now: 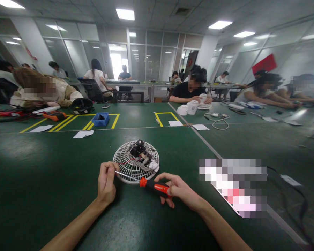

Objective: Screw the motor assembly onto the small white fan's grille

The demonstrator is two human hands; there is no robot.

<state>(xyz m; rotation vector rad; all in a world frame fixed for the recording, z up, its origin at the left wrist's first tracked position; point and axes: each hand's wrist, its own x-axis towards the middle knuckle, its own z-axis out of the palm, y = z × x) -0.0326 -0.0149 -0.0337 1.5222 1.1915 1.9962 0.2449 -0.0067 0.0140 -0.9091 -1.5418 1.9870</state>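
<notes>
My right hand (pixel 176 190) grips the black and red handle of a screwdriver (pixel 161 187), whose metal shaft points left. At the far end of that shaft, my left hand (pixel 107 181) is closed in a pinch; the screwdriver's tip meets its fingers, and whatever they pinch is too small to make out. Just beyond both hands, a round white fan grille (pixel 121 157) lies flat on the green table. On the grille rests a black motor assembly (pixel 140 150) with thin wires and a white part (pixel 154 165) at its right side.
A blurred-out bright panel (pixel 232 188) lies to the right, near a dark cable (pixel 300 195). Farther off are a blue bin (pixel 100 119), paper slips (pixel 83 134) and yellow tape outlines. Across the table, a person (pixel 191 89) handles white parts; other people sit at both sides.
</notes>
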